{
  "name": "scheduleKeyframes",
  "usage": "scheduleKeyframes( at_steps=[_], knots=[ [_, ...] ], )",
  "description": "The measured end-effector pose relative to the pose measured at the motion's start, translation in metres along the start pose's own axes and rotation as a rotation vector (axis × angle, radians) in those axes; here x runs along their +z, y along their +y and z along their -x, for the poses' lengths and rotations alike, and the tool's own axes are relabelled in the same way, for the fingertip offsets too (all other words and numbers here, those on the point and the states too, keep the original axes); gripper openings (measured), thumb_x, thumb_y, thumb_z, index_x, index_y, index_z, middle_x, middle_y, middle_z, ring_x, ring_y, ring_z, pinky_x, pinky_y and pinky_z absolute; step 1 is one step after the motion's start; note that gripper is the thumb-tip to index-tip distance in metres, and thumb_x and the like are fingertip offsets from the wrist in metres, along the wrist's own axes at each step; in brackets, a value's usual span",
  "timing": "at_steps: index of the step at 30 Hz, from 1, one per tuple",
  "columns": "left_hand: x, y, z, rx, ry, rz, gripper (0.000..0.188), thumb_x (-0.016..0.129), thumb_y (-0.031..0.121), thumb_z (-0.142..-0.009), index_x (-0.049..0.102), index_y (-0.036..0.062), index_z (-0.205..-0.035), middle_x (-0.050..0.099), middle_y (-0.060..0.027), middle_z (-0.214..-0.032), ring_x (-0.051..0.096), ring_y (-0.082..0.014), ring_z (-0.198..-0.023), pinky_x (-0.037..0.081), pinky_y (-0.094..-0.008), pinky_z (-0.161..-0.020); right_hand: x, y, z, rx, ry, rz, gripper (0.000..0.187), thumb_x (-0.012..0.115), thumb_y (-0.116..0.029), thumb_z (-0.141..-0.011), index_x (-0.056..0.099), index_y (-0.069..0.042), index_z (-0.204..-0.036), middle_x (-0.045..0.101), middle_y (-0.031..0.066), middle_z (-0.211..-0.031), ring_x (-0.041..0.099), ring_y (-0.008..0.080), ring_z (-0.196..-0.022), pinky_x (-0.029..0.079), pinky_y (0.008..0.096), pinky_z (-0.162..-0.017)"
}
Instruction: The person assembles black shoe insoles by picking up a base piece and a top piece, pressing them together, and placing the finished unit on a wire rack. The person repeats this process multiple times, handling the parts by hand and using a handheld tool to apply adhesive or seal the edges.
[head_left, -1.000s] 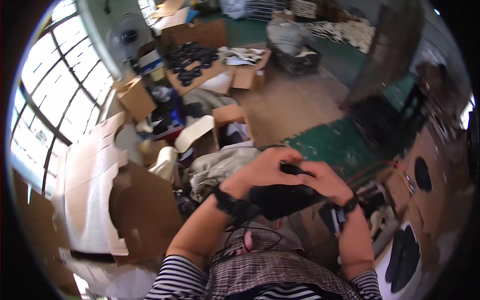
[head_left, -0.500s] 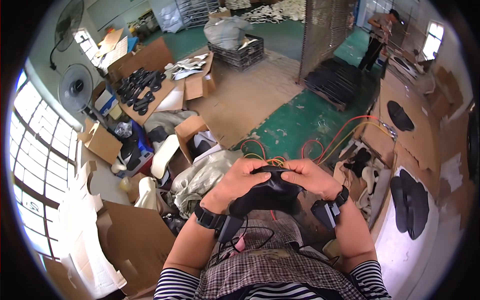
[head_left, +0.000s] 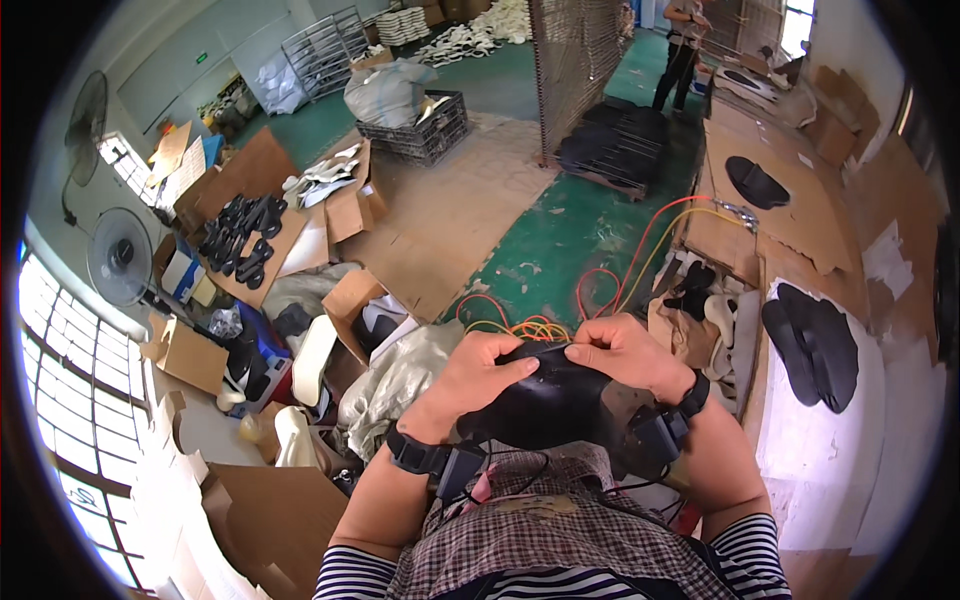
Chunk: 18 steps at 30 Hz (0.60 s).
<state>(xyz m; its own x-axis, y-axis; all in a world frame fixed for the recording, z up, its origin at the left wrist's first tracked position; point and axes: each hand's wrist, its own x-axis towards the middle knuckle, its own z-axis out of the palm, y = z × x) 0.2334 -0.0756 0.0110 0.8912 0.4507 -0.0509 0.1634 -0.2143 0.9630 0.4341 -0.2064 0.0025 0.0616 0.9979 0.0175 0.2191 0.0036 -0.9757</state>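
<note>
A smooth, slightly shiny black flexible piece (head_left: 540, 408) hangs in front of my body. Its exact kind cannot be made out. My left hand (head_left: 472, 375) pinches its far edge, thumb lying on top and fingers tucked behind. My right hand (head_left: 628, 355) grips the same edge a little to the right, its thumb also on the near face. The lower part droops toward the checked apron (head_left: 520, 525). On the white-covered bench at right lie flat black sole-shaped pieces (head_left: 815, 345), apart from my hands.
Red and yellow hoses (head_left: 650, 245) run from the bench to the floor. A carton of white and black parts (head_left: 715, 320) stands beside the bench. Crumpled sacking (head_left: 390, 380), cardboard boxes and a fan (head_left: 120, 255) crowd the left. A person (head_left: 683, 50) stands at the far right.
The view has shifted, so the room sits further left and higher. The black piece, bunched between my thumbs before, now shows a broader, smoother face. Both hands keep hold of its edge.
</note>
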Motion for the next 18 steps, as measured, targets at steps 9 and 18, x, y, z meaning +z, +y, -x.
scheduleKeyframes(
  at_steps=[9,18],
  knots=[
    [0.016,0.006,-0.007,-0.138,-0.069,0.441,0.017,0.054,0.000,-0.077,0.068,-0.0046,-0.087,0.061,0.0026,-0.072,0.053,-0.0044,-0.064,0.044,-0.0220,-0.059,-0.009,0.003,0.032,0.047,-0.038,-0.226,0.014,0.055,-0.011,-0.092,0.062,0.001,-0.094,0.056,-0.0049,-0.079,0.047,0.0027,-0.072,0.039,0.0205,-0.063],
    [0.037,0.010,-0.033,0.022,-0.022,-0.020,0.021,0.064,0.019,-0.090,0.066,-0.0006,-0.082,0.062,0.0034,-0.073,0.052,-0.0019,-0.066,0.043,-0.0204,-0.058,-0.003,-0.001,0.042,0.094,0.001,0.246,0.031,0.066,-0.020,-0.084,0.063,0.004,-0.102,0.064,0.0070,-0.078,0.055,0.0084,-0.073,0.046,0.0291,-0.065]
  ],
)
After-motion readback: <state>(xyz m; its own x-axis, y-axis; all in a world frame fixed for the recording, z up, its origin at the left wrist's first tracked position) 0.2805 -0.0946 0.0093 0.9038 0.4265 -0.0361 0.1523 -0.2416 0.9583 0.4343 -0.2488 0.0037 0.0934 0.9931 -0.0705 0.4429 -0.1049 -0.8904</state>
